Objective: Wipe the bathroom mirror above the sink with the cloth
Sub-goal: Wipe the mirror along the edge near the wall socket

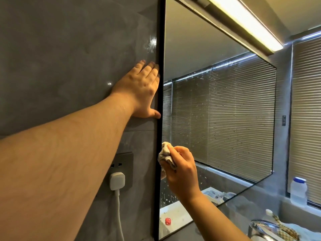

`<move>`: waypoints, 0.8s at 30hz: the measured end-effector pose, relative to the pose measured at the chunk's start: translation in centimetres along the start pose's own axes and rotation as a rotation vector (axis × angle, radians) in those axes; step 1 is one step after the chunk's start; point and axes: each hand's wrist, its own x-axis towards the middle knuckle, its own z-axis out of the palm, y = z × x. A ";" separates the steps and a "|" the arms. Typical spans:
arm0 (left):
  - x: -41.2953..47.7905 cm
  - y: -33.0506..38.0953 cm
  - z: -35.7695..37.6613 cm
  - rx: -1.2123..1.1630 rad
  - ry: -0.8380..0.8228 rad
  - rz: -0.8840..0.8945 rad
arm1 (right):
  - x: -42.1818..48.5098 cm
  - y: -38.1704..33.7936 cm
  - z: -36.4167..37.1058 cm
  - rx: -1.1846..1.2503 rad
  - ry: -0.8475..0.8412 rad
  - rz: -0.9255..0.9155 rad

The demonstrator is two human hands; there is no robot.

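Left hand (139, 89) lies flat on the wall; my right hand (180, 169) pinches the cloth (165, 155) at the mirror (217, 110) left edge, unwiped glass rightward.

I cannot see the mirror's (217, 101) lower corner or the tap (264, 226) base, both cut by the bottom edge.

I count 2 hands of mine, my left hand (139, 87) and my right hand (182, 169). There is 1 cloth (165, 156), 1 mirror (217, 110), 1 wall socket (124, 162) with 1 white plug (117, 181), 1 light strip (243, 21), 1 tap (262, 225) and 1 blue-capped jar (298, 190).
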 end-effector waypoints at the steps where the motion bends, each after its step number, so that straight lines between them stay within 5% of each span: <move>1: 0.0 0.0 0.0 0.001 0.002 -0.001 | 0.0 0.1 0.0 -0.005 -0.004 -0.002; 17: 0.0 0.0 0.0 -0.016 0.011 -0.003 | 7.6 1.7 -0.1 -0.060 0.039 0.034; 24: 0.0 0.0 0.0 -0.022 0.017 -0.005 | 2.8 1.6 0.0 -0.066 0.001 -0.010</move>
